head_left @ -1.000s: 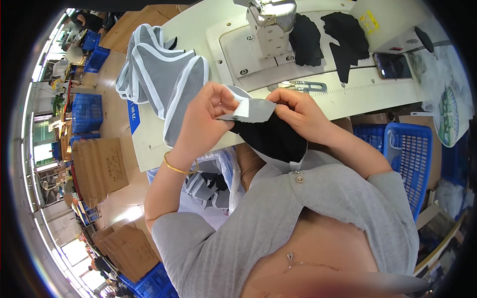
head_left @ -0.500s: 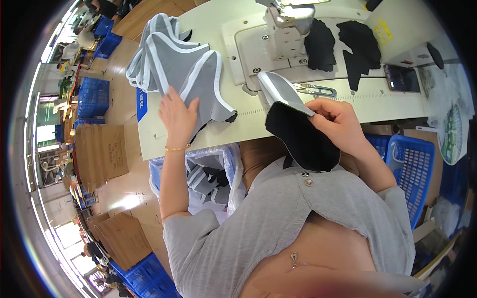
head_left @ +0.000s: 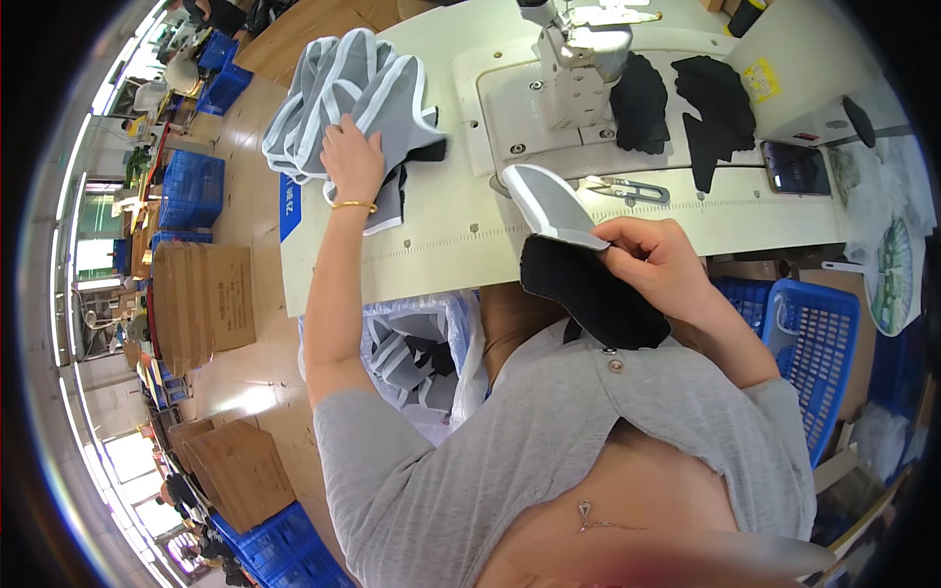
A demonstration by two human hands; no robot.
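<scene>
My right hand (head_left: 657,260) pinches a fabric piece at the seam between its grey, white-edged panel (head_left: 551,204) and its black panel (head_left: 593,289). The grey end points up over the table edge, and the black end hangs down to my lap. At the far left of the table, my left hand (head_left: 353,162) lies on a pile of grey fabric pieces with white edging (head_left: 333,78), thumb apart from the fingers. Black ends of some of these pieces stick out to the right of that hand.
A sewing machine (head_left: 578,83) stands at the table's back. Right of it lie black fabric pieces (head_left: 639,103), thread snips (head_left: 627,189) and a phone (head_left: 796,169). Below the table edge are a lined bin of fabric pieces (head_left: 456,338) and a blue basket (head_left: 814,363).
My left hand has moved away from me, and the grey piece under it has shifted up onto the pile. My right hand keeps its pinch on the fabric piece, nearly in place.
</scene>
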